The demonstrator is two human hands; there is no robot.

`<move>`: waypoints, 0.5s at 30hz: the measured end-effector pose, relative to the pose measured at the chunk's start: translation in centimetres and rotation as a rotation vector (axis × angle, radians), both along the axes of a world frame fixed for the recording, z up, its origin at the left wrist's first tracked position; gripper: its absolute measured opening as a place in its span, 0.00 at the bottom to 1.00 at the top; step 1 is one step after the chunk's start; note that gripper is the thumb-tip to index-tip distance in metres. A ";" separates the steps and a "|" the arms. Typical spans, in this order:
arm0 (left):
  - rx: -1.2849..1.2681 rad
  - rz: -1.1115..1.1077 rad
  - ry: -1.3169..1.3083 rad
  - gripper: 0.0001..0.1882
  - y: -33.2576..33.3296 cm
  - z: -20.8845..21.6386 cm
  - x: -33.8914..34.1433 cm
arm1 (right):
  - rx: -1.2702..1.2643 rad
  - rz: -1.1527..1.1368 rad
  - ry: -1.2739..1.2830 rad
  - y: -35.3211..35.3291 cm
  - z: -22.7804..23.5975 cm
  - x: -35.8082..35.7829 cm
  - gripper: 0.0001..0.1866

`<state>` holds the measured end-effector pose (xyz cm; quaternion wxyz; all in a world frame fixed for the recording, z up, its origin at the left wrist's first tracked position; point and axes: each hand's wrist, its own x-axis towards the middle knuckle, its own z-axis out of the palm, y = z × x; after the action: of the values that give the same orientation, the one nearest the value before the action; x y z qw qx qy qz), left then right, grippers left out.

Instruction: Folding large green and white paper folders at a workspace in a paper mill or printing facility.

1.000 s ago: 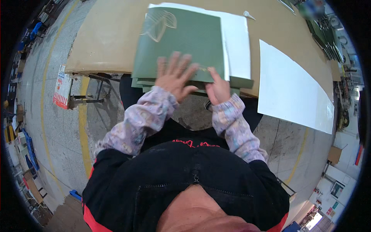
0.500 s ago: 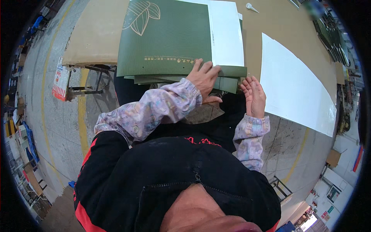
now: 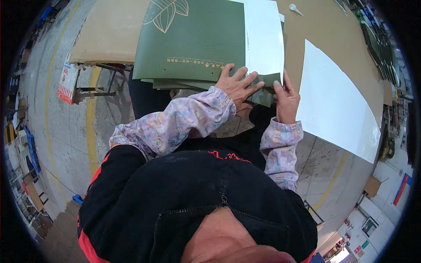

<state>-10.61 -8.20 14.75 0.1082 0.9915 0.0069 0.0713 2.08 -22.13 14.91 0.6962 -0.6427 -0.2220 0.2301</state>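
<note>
A green printed sheet (image 3: 197,39) with a gold leaf drawing and a white strip (image 3: 264,35) on its right side lies at the near edge of the table, on top of several more green sheets. My left hand (image 3: 237,84) rests on its near edge with the fingers spread, pressing the folded-up flap. At the sheet's near right corner, my right hand (image 3: 287,98) pinches the flap between thumb and fingers. A white sheet (image 3: 335,98) with a curved edge lies to the right of that hand, partly past the table's edge.
The brown tabletop (image 3: 333,35) carries a small white nozzle (image 3: 296,9) at the back. Stacked green pieces (image 3: 380,48) stand at the far right. A red and white carton (image 3: 67,85) is on the floor at left, beside a metal table frame (image 3: 109,85).
My right hand has gone from hovering beside the corner to pinching it. My left hand has slid slightly right along the near edge.
</note>
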 end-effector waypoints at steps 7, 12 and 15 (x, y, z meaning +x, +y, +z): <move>-0.046 0.019 -0.037 0.34 -0.3 0.1 0.4 | -0.318 0.186 -0.859 1.8 0.9 0.1 0.34; -0.659 -0.069 -0.551 0.15 0.7 -1.0 -1.5 | -0.266 0.349 -0.989 3.1 2.1 -0.3 0.37; -0.934 0.109 -0.473 0.09 0.2 3.1 -5.0 | -0.281 0.365 -1.014 3.3 2.4 -0.6 0.36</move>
<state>-15.65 -7.95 17.86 0.5336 0.7926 0.0647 0.2879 1.49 -18.79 17.31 0.3586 -0.7108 -0.6041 0.0360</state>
